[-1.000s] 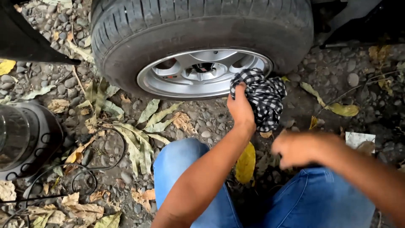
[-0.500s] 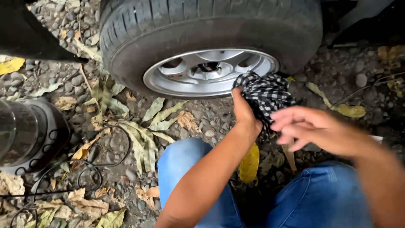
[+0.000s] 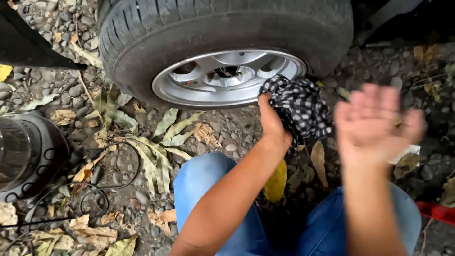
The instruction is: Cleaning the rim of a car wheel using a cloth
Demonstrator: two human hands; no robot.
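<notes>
Checked black-and-white cloth (image 3: 297, 106) is bunched in your left hand (image 3: 274, 125), whose fingers are closed on it, pressing it against the lower right edge of the silver wheel rim (image 3: 227, 78). That rim sits inside a black tyre (image 3: 222, 28) resting on gravel ground (image 3: 142, 189) strewn with dry leaves (image 3: 151, 151). Your right hand (image 3: 377, 125) is raised off to the right, blurred, palm facing you with fingers spread and holding nothing, well apart from the cloth. Your knees in blue jeans (image 3: 208, 180) fill the bottom of the view, with a yellow leaf (image 3: 276, 182) lying between them. At the left edge stands a round dark appliance (image 3: 28, 156), its black cable (image 3: 95, 199) looping over the stones.
</notes>
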